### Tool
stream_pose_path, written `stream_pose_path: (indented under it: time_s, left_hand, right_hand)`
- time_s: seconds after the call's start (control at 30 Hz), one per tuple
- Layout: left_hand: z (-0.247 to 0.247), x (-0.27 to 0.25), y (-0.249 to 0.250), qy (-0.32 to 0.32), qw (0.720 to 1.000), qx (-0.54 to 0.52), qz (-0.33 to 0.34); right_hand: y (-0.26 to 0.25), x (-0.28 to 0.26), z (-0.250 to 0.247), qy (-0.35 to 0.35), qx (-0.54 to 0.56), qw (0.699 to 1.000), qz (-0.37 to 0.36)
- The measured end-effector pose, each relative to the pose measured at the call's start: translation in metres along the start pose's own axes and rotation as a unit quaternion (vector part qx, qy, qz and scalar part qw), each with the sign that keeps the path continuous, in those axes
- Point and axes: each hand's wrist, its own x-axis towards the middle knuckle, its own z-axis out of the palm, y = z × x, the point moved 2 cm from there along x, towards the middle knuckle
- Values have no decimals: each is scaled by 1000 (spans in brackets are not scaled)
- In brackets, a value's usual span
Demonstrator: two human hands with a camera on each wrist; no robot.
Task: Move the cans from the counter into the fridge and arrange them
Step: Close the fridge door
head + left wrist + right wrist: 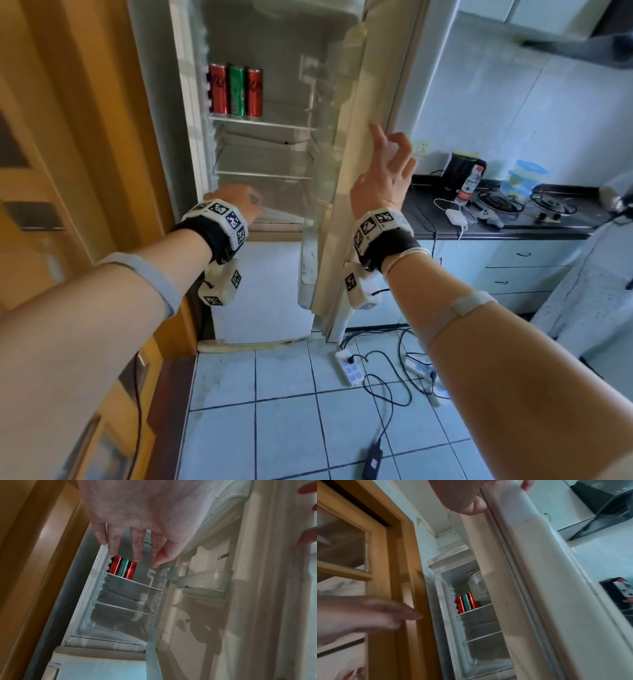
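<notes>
Three cans stand in a row at the left end of the fridge's upper glass shelf (274, 125): a red can (218, 89), a green can (237, 90) and a second red can (254, 93). The wrist views show the same row, red can (115, 564), green can (466, 602). My left hand (239, 200) hovers in front of the lower fridge compartment, fingers straight and spread, holding nothing (137, 545). My right hand (387, 164) holds the edge of the open fridge door (346, 171), thumb on the inner seal and fingers round the outer side (471, 496).
A wooden door frame (85, 137) stands close on the left. The black counter (496, 226) at right carries a kettle (460, 168), a water bottle (469, 185), a charger and a gas hob. Power strips and cables (349, 368) lie on the tiled floor. The door bins (204, 580) look empty.
</notes>
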Motion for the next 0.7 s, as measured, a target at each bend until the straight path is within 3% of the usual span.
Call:
stream_pose_path:
  time_s: [0.2, 0.27, 0.4, 0.7]
  left_hand:
    - [-9, -4, -33, 10, 1000, -3, 4]
    - [-12, -5, -47, 6, 1000, 13, -10]
    - [-19, 0, -78, 21, 999, 11, -45]
    - [-34, 49, -134, 49, 993, 11, -105]
  right_hand:
    - [-40, -8, 35, 3, 70, 997, -46]
    - [-52, -6, 52, -28, 71, 996, -41]
    - [-78, 2, 85, -92, 44, 991, -87]
    - [-138, 18, 176, -86, -32, 974, -205]
